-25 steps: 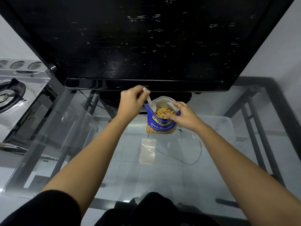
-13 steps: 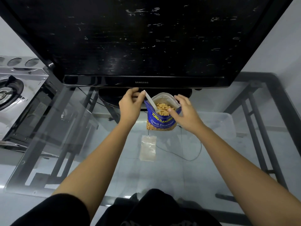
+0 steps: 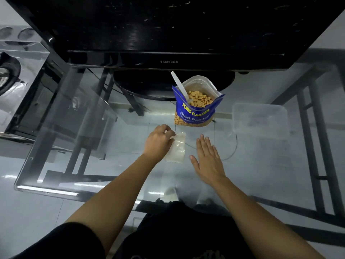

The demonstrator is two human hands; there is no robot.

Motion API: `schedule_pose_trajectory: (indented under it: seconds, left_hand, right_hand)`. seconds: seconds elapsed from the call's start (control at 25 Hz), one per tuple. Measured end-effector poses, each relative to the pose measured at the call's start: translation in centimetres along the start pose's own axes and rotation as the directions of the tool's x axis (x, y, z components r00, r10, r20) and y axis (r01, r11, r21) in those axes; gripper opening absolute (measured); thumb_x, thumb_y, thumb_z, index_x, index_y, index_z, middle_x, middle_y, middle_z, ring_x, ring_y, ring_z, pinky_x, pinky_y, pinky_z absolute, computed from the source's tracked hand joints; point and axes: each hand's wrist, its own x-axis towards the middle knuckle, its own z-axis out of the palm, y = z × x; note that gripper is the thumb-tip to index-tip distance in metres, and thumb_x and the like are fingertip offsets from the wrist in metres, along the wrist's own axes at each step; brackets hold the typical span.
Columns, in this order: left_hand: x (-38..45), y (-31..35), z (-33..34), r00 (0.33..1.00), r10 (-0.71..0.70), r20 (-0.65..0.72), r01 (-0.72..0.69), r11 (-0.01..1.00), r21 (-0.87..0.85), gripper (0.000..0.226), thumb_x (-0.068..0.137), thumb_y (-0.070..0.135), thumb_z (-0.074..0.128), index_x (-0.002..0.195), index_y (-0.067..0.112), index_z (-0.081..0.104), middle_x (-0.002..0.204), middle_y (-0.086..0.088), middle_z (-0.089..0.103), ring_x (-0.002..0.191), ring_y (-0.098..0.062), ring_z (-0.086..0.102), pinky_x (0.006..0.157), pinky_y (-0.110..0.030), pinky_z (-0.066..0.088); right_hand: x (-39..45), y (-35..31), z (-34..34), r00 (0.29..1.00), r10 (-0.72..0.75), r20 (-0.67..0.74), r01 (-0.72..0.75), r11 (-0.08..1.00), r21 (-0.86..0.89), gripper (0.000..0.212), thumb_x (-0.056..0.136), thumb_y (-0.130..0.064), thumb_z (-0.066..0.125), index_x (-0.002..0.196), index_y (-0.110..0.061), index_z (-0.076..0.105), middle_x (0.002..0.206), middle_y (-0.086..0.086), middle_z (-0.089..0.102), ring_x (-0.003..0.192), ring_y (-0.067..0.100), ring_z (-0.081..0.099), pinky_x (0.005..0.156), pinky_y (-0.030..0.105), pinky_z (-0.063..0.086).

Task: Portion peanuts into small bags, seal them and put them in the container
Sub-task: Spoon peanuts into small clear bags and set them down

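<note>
A blue peanut bag [image 3: 196,111] stands open on the glass table, full of peanuts, with a white plastic spoon [image 3: 180,86] stuck in it. Just in front lies a small clear bag [image 3: 178,149], flat on the glass. My left hand [image 3: 158,142] pinches the small bag's upper left edge. My right hand [image 3: 208,158] lies flat and open on the glass to the right of the small bag, holding nothing. An empty clear plastic container [image 3: 260,119] sits to the right of the peanut bag.
A black television [image 3: 168,30] on its stand fills the back of the glass table [image 3: 74,146]. A gas stove [image 3: 11,71] stands at the left. A thin dark cable [image 3: 232,148] shows through the glass near my right hand.
Both hands have left the peanut bag and come down toward me. The spoon stays in the bag. My left hand has taken hold of the small clear bag; my right hand lies flat.
</note>
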Motion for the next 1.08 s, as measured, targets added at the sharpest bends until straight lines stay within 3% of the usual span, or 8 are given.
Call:
schedule_pose_trajectory:
  seconds: [0.48,0.6,0.64,0.72,0.8,0.92,1.0,1.08]
  left_hand:
    - [0.2,0.2,-3.1,0.994,0.067,0.088,-0.073,0.995,0.066,0.016,0.078,0.029,0.062,0.088,0.017,0.066,0.110,-0.001,0.064,0.098,-0.022,0.049,0.079,-0.034,0.036]
    - [-0.5,1.1,-6.0,0.989,-0.013,0.144,0.034,0.989,-0.144,0.011,0.074,0.029,0.060,0.078,0.019,0.061,0.092,0.001,0.068,0.090,-0.019,0.052,0.081,-0.036,0.040]
    - [-0.6,1.4,-7.0,0.986,-0.049,0.156,0.096,0.947,-0.308,0.005,0.075,0.024,0.062,0.074,0.019,0.059,0.089,-0.003,0.069,0.088,-0.022,0.057,0.080,-0.038,0.046]
    - [-0.5,2.0,-8.6,0.977,-0.147,0.157,0.212,0.778,-0.591,0.010,0.076,0.013,0.065,0.069,0.018,0.059,0.087,-0.015,0.070,0.087,-0.029,0.064,0.080,-0.040,0.052]
    - [-0.2,2.6,-9.8,0.968,-0.203,0.146,0.243,0.632,-0.735,0.011,0.073,0.013,0.067,0.067,0.020,0.063,0.086,-0.019,0.070,0.084,-0.031,0.065,0.079,-0.040,0.053]
    - [0.3,3.4,-11.3,0.968,-0.194,0.160,0.234,0.459,-0.857,0.021,0.080,0.007,0.059,0.067,0.019,0.071,0.072,-0.005,0.071,0.073,-0.016,0.065,0.071,-0.026,0.051]
    - [0.7,4.0,-12.3,0.972,-0.161,0.169,0.218,0.366,-0.905,0.024,0.086,0.002,0.056,0.073,0.012,0.073,0.068,0.001,0.071,0.068,-0.010,0.065,0.067,-0.019,0.052]
    - [1.0,4.5,-13.6,0.981,-0.132,0.144,0.185,0.394,-0.900,0.017,0.087,-0.001,0.055,0.084,0.003,0.072,0.063,0.007,0.071,0.061,-0.002,0.063,0.058,-0.012,0.048]
  right_hand:
    - [0.0,0.0,0.6,1.000,0.009,-0.001,-0.009,0.997,-0.082,0.074,0.085,-0.053,-0.006,0.147,-0.013,-0.006,0.158,0.003,-0.009,0.144,0.016,-0.013,0.114,0.032,-0.008]
    - [-0.3,-1.2,-1.6,0.994,0.093,0.063,-0.106,0.960,0.258,0.060,0.097,-0.047,0.011,0.148,-0.015,0.006,0.159,0.001,0.001,0.146,0.015,-0.004,0.116,0.031,-0.002]
    - [-0.3,-2.0,-3.0,0.983,0.152,0.099,-0.181,0.842,0.508,0.060,0.097,-0.050,0.014,0.147,-0.017,0.018,0.157,0.000,0.017,0.145,0.015,0.009,0.115,0.029,0.008]
    - [-0.4,-3.3,-6.0,0.972,0.168,0.162,-0.218,0.404,0.888,0.078,0.081,-0.074,0.017,0.134,-0.025,0.046,0.135,-0.010,0.051,0.130,0.008,0.043,0.104,0.020,0.032]
    - [-0.4,-4.0,-8.7,0.988,0.109,0.113,-0.137,0.251,0.958,0.073,0.070,-0.082,0.033,0.114,-0.031,0.061,0.115,-0.015,0.064,0.109,0.003,0.059,0.092,0.020,0.047]
    - [-0.8,-4.7,-12.1,0.991,0.123,-0.057,0.013,0.328,0.945,0.017,0.078,-0.033,0.071,0.093,-0.030,0.064,0.094,-0.007,0.069,0.086,0.008,0.066,0.080,0.028,0.053]
    - [-0.7,-4.6,-13.9,0.982,0.127,-0.141,0.086,0.366,0.927,0.021,0.077,-0.016,0.073,0.094,-0.026,0.063,0.083,-0.008,0.068,0.072,-0.001,0.064,0.069,0.017,0.049]
    - [-0.5,-4.3,-16.0,0.985,0.072,-0.156,0.117,0.386,0.915,0.028,0.080,-0.014,0.070,0.103,-0.028,0.060,0.080,-0.009,0.070,0.072,-0.001,0.066,0.068,0.015,0.049]
